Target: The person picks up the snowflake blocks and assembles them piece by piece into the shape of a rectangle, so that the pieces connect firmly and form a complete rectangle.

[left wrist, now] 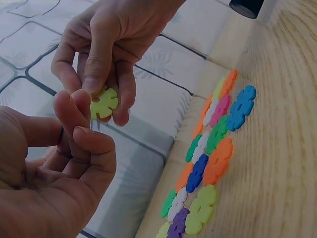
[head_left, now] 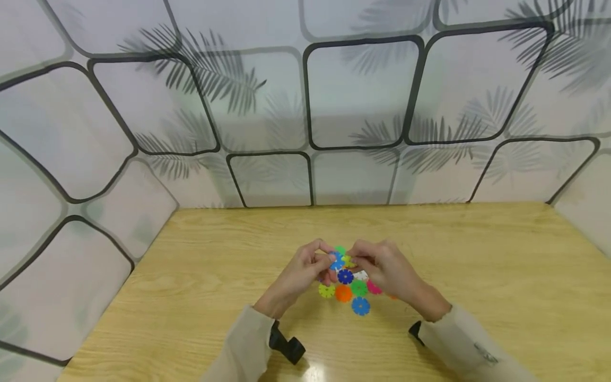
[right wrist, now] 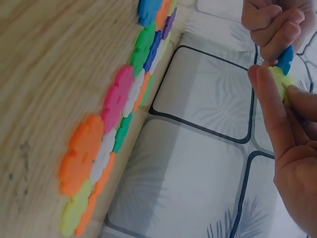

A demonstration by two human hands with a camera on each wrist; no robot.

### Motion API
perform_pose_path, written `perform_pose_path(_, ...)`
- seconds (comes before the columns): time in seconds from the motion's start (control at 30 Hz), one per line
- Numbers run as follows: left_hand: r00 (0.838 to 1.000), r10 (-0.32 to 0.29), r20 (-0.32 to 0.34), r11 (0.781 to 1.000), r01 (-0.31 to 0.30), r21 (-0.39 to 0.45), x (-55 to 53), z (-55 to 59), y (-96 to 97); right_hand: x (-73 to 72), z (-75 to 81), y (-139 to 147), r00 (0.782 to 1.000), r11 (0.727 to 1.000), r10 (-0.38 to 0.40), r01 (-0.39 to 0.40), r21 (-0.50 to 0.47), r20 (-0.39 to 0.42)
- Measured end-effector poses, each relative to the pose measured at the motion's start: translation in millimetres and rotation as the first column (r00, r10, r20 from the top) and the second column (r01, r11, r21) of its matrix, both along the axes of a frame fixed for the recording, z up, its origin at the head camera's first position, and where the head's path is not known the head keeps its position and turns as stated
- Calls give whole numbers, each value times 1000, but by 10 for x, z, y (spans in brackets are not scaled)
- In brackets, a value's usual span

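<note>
Above the table, my left hand pinches a blue notched plastic disc between thumb and fingers. Facing it, my right hand pinches a yellow-green notched disc, thumb on one face and fingers behind. In the right wrist view the blue disc's edge meets the rim of the yellow-green disc. Left fingers hide the blue disc in the left wrist view. Below the hands, several flower-shaped discs lie flat on the wooden table, among them a light blue one, an orange one and a dark blue one.
Yellow, purple, pink and white discs lie close together in the same cluster. A pale wall covering with dark outlines and leaf prints stands behind the table. Black straps sit at both cuffs.
</note>
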State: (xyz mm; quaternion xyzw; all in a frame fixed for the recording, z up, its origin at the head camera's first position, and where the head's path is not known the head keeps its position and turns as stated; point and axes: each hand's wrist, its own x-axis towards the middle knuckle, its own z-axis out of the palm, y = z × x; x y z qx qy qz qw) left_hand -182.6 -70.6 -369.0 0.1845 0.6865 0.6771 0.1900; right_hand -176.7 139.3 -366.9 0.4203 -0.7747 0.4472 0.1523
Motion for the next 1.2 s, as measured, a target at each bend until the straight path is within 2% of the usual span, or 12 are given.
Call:
perform_pose_path(0.3, 1000, 2, 30, 1000, -3, 28, 19, 30, -3, -15, 8, -16, 1000, 1000, 15, -15, 5, 7)
perform_pose_path(0.5, 999, 3, 35, 1000, -4, 15, 15, 42, -20, -30, 10, -10, 999, 1000, 30, -30, -1, 32)
perform_pose_path(0.67, 999, -1, 44, 1000, 0, 2, 1, 18, 27, -37, -6, 33, 998, 999, 19, -21, 31, 61)
perform_pose_path(0.83, 999, -28, 33, 1000, 28, 4, -4, 2, 64, -57, -12, 85, 996, 999, 4, -7, 37, 87)
perform_pose_path(0.97, 1000, -13, 5, 1000, 13, -28, 6, -10, 50, -84, -16, 85, 996, 1000, 11, -13, 28, 91)
perform_pose_path(1.1, 999, 29, -22, 998, -30, -64, 13, -10, 44, -105, 28, 104, 987, 999, 9, -17, 48, 161)
perform_pose_path(1.2, 997, 66, -35, 995, -68, -67, 10, 6, 47, -138, 97, 173, 960, 997, -46, 27, 73, 275)
